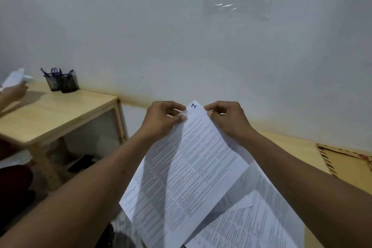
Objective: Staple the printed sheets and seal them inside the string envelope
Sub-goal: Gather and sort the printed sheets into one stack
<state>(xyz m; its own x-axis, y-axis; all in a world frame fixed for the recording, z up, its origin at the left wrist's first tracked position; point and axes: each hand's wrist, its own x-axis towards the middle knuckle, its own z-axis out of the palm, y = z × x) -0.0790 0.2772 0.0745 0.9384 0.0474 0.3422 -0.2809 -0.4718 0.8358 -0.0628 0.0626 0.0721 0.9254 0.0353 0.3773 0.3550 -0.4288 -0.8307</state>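
Sheets (pixel 193 169) of printed text filled the nearest part of the view, lifted off the desk (pixel 298 147) and fanned out of register: the top page, marked with a handwritten "1" at its far corner, slanted across at least two others whose lower corners splayed out toward the near right. Misalignment looked like the main hazard at this point; if a staple went in while the pages sat skewed like this, it would probably catch only some of them or fix the stack crooked, and a crooked stack would likely snag at the mouth of the envelope. Farther out, the left hand (pixel 161 121) had thumb and forefinger closed on the top edge of the pages just left of the numbered corner, and the right hand (pixel 227 119) pinched the same edge just right of it, so both grips were clamped on paper. Held by that one corner alone, the loose lower pages could slip free and slide off, since nothing supported them from below. No stapler showed anywhere in view, so a hand would likely have to let go to fetch one, and that release seemed the moment the pages might shift again. At the right edge of the desk lay the string envelope (pixel 350 165), flat and well apart from the hands, only partly in frame, its closure not visible. Beyond, on a separate table (pixel 60 110) at the left, stood a mesh pen holder (pixel 60 81) against the wall, and another person's hand (pixel 15 91) held paper at the frame's left edge.
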